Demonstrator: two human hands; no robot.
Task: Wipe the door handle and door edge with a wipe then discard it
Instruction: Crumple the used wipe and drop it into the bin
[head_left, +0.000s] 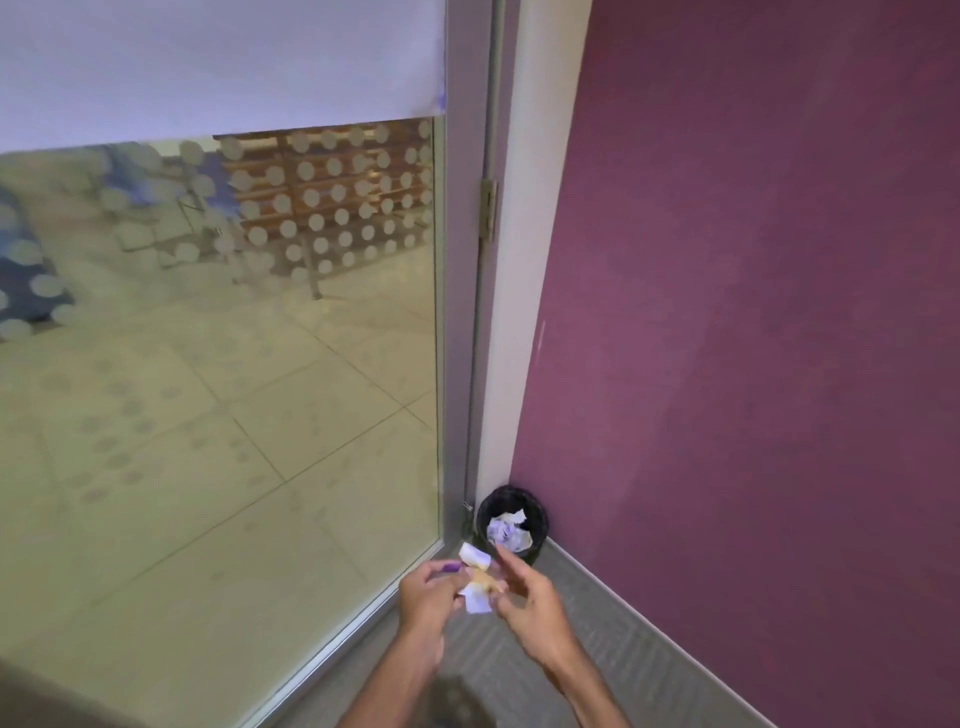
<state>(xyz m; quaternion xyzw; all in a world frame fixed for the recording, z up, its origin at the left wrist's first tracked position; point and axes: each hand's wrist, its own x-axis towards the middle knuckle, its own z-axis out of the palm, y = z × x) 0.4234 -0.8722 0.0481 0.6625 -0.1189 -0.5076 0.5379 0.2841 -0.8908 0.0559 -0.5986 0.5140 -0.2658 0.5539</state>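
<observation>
A crumpled white wipe (477, 579) sits between my two hands, low in the head view. My left hand (431, 597) pinches its left side and my right hand (524, 597) grips its right side with one finger raised. Just beyond the hands a small black bin (511, 522) stands in the corner, with white and purple scraps inside. The glass door (223, 389) with its grey frame (462, 260) fills the left; a hinge (487, 208) shows on the frame. No door handle is in view.
A purple wall (753, 312) closes off the right side. Grey carpet (597, 649) covers the floor under my arms. Frosted dots and a white blind mark the upper glass, with tiled floor and furniture beyond it.
</observation>
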